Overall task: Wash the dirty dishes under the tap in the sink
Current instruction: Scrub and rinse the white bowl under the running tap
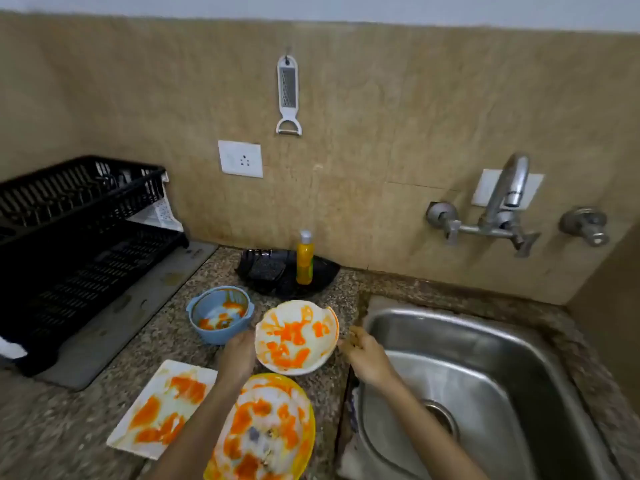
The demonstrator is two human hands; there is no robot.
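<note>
Sauce lay in orange smears on the yellow plate (263,431) nearest the person, on the rectangular plate (162,407) to its left, and on the white dish (296,336) just beyond, all on the counter (166,341) left of the sink (485,341). The left hand (239,351) gripped the dish's left rim. The right hand (363,355) sat at the right rim with bent fingers, but blur hid whether it pinched the edge or merely touched it. The dish looked tilted and was not yet over the basin

A greasy rim held firmly on one side only could slip on the way across, and the dish might chip on the stone edge. The left forearm passed low over the yellow plate, so a dropped elbow could drag through sauce. The blue bowl (220,315) stood just behind the left hand, easy to knock. The tap (509,188) was set high on the far wall, so water hitting a shallow dish would likely splash

The yellow plate was round and glossy, the rectangular one flat with a slight lip. The dish was shallow with a wavy rim, the bowl deep, plastic-looking, with small handles. The counter was speckled stone, the sink brushed steel with rounded corners, the tap curved chrome
</note>
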